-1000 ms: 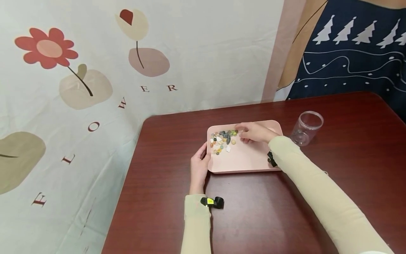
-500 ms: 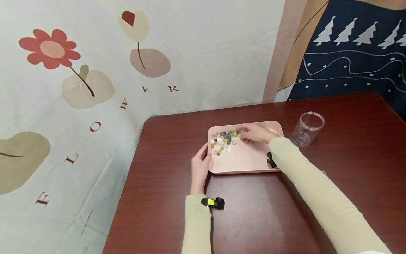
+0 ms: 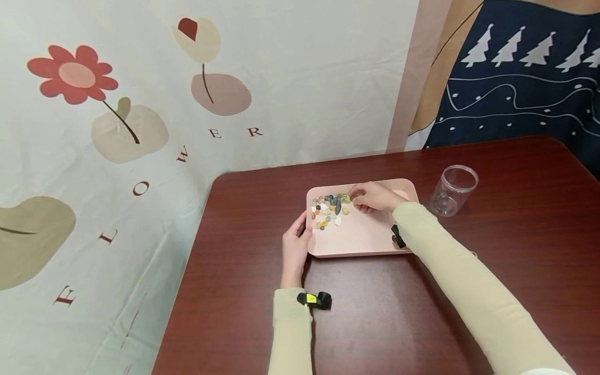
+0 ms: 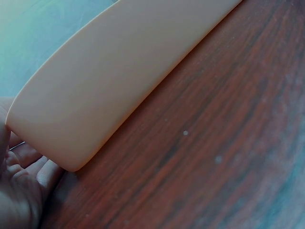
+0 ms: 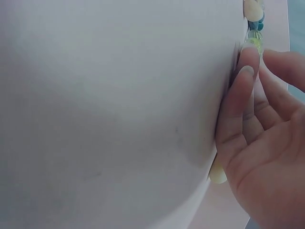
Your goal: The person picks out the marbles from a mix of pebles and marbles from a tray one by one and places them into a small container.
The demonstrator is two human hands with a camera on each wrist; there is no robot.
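You're easing your right grip (image 3: 375, 198) slightly frame-left at pebbles (image 3: 338, 207), can't tell if pinching; left grip (image 3: 295, 247) pinching pink tray (image 3: 358, 237). Red-brown bench (image 3: 244, 260) carrying it, flower-print cloth (image 3: 300, 62) hanging upper left.

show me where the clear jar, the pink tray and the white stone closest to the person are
clear jar (image 3: 453, 190): head view, middle of its see-through side
pink tray (image 3: 358, 238): head view, bare floor near its front edge
white stone (image 3: 338, 221): head view, middle of its top

Pink tray (image 3: 356, 238), multicoloured pebbles (image 3: 338, 207), reddish table (image 3: 375, 312), tree-patterned navy cloth (image 3: 520, 96)
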